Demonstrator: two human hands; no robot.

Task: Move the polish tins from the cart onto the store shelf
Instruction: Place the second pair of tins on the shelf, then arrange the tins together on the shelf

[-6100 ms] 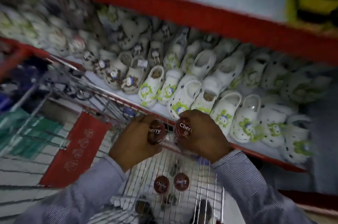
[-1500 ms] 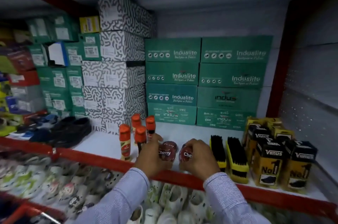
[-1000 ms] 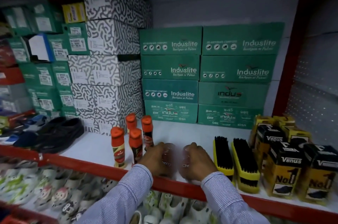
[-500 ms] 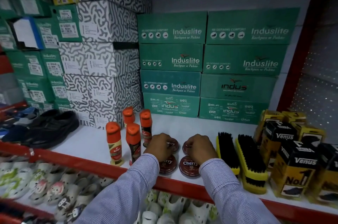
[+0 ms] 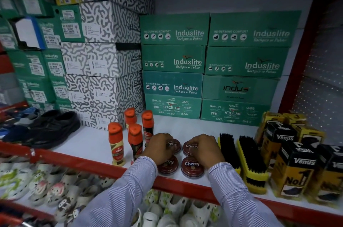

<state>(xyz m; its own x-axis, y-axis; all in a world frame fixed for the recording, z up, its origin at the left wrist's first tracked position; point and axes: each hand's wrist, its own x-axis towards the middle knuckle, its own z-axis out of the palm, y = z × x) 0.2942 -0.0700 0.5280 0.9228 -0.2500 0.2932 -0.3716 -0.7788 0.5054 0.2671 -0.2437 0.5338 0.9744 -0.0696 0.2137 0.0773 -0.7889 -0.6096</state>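
Two round dark-red Cherry polish tins lie flat near the white store shelf's red front edge [image 5: 89, 163]: one on the left [image 5: 168, 167] and one on the right [image 5: 192, 167]. Two more tins lie just behind them. My left hand [image 5: 159, 149] curls over the back left tin [image 5: 174, 145], which rests on the shelf. My right hand [image 5: 206, 149] curls over the back right tin [image 5: 189, 148], also resting on the shelf. Both hands hide much of these two tins. The cart is out of view.
Orange-capped Kiwi bottles [image 5: 116, 143] stand just left of the tins, yellow shoe brushes [image 5: 250, 160] just right, then yellow Venus boxes [image 5: 295, 167]. Green Induslite boxes [image 5: 174, 59] are stacked behind. Black shoes [image 5: 53, 128] sit far left. White clogs [image 5: 46, 187] fill the shelf below.
Both hands carried a tin each up from the cart to the shelf and lowered them behind the two front tins. Over the last half second the hands have barely moved.
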